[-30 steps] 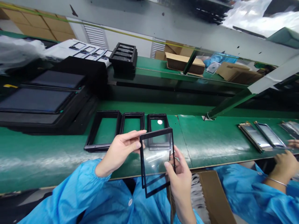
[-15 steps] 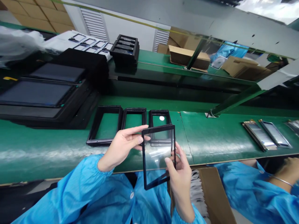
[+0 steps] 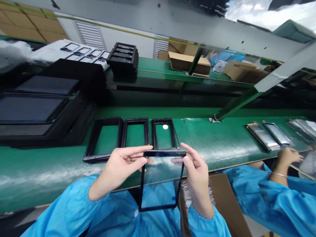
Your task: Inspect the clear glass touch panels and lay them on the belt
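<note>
In front of my chest I hold a clear glass panel (image 3: 160, 179) with a black border, tilted over the bench's near edge. My left hand (image 3: 120, 166) pinches its upper left corner between thumb and fingers. At the upper right corner, my right hand (image 3: 197, 172) is closed on it the same way. Just beyond lie stacked black rectangular frames: a left stack (image 3: 119, 133), a middle stack (image 3: 147, 131) and a right stack (image 3: 154, 133). A white round spot (image 3: 165, 127) shows inside the right one. The panel's upper edge reaches close to the right stack.
Black trays bearing dark screens (image 3: 31, 107) are piled at the left. A cardboard box (image 3: 228, 202) stands below the bench edge on my right. Further right, a co-worker's hand (image 3: 287, 159) is beside several screen panels (image 3: 263, 136). A slanted post (image 3: 237, 103) rises from the green bench.
My right hand has shifted from the panel's right side up to its upper right corner. The panel has swung from slanted to nearly square with me. A co-worker's hand has come further into view.
</note>
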Demonstrator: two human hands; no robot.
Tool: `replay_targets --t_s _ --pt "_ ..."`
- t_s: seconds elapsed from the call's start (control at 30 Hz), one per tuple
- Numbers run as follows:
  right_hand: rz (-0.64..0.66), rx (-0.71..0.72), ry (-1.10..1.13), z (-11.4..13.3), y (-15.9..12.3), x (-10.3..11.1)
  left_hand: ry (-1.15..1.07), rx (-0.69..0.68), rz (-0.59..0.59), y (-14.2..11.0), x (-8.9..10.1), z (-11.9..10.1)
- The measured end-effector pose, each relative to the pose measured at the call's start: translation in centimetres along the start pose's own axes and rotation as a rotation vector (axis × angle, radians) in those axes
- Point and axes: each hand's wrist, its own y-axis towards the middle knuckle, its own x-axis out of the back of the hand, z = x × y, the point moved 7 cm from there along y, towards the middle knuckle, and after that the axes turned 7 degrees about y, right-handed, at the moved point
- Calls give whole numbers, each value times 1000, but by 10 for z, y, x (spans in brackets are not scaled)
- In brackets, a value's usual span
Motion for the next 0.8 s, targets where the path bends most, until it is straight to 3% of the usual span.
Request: replay_targets --t_s 0.33,0.43,0.53,0.63,0.73,0.8 --pt "-58 15 72 5 -6 -7 148 -96 18 0 3 0" --pt "44 -4 41 2 -9 -23 405 -254 40 -1 -6 -13" --pt "209 -62 25 -5 -10 -40 602 -331 215 -4 -24 -15" --pt "279 -154 -4 -12 -7 -31 517 -162 339 -5 -25 -2" --pt "206 -206 -73 -19 1 2 221 37 207 -6 -7 10" --pt "97 -222 -50 -26 3 22 58 84 79 -9 3 12"
